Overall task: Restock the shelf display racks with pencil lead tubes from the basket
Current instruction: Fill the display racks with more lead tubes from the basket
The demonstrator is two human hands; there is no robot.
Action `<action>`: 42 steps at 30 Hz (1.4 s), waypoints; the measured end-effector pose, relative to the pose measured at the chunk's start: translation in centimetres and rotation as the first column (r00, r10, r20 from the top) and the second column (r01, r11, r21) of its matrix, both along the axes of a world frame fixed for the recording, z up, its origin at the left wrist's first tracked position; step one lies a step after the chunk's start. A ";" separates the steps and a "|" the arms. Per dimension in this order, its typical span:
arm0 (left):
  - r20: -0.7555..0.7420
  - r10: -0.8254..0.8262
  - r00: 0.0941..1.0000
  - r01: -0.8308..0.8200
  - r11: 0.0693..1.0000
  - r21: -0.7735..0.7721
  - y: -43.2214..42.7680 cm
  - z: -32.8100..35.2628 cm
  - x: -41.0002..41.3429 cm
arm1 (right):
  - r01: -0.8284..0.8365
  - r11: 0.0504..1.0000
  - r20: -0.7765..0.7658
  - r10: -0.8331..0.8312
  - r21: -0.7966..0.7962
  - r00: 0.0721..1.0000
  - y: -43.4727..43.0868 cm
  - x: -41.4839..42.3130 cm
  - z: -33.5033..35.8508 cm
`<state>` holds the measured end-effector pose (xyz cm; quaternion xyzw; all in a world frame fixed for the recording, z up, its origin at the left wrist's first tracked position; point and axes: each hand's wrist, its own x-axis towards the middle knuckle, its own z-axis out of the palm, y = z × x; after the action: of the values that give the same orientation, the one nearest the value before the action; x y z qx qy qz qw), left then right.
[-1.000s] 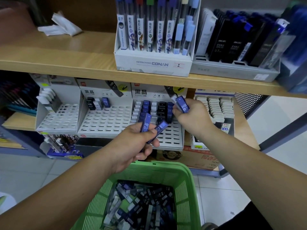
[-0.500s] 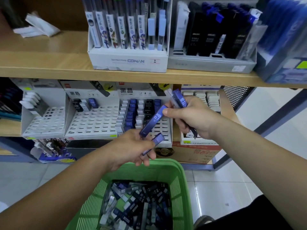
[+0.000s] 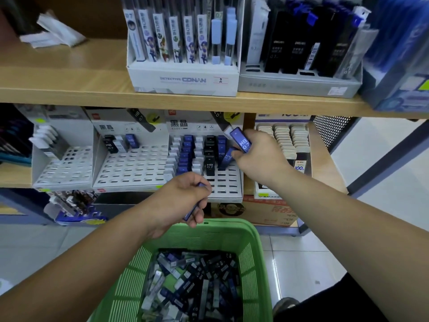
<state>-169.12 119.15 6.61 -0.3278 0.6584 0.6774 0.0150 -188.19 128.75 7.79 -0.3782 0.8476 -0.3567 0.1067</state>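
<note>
Slotting in hand: right hand's (image 3: 260, 159) grip pinches two tubes (image 3: 241, 142), one entering the rack (image 3: 228, 185) at 12 o'clock of the basket (image 3: 253, 249), left hand's (image 3: 183, 201) grip clasps another; next, press it straight down.

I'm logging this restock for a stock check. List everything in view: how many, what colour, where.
basket: one, green, nearest the camera.
loose lead tubes: a heap, blue, black and clear, inside the basket.
right rack: one, white, lower shelf, back rows filled.
middle rack: one, white, lower shelf, three tubes at its back.
left rack: one, white, lower shelf, mostly bare slots.
pen box: one, white, upper shelf.
grey tray: one, holding black packs, right of the pen box.
eraser box: one, white, lower shelf, right of the racks.
right hand: fingers grip blue tubes at the right rack.
left hand: fingers grip a single blue tube over the basket rim.
</note>
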 end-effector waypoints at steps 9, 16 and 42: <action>-0.044 0.032 0.999 -0.034 0.999 -0.037 -0.5 0.2 0.9 | -0.080 0.980 -0.160 0.110 0.181 0.981 -0.7 0.4 -0.1; -0.110 0.155 0.982 -0.157 0.988 -0.009 -0.5 1.0 1.0 | -0.133 0.987 0.064 0.127 0.094 0.990 -0.8 0.8 0.7; -0.311 0.246 0.918 -0.305 0.939 -0.157 -3.3 2.8 2.8 | -0.281 0.956 0.557 0.277 -0.080 0.783 3.1 3.4 3.4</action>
<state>-166.29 115.89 9.42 -0.3158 0.6660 0.6424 -0.2100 -184.81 131.86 11.18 -0.3767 0.7142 -0.4294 0.4045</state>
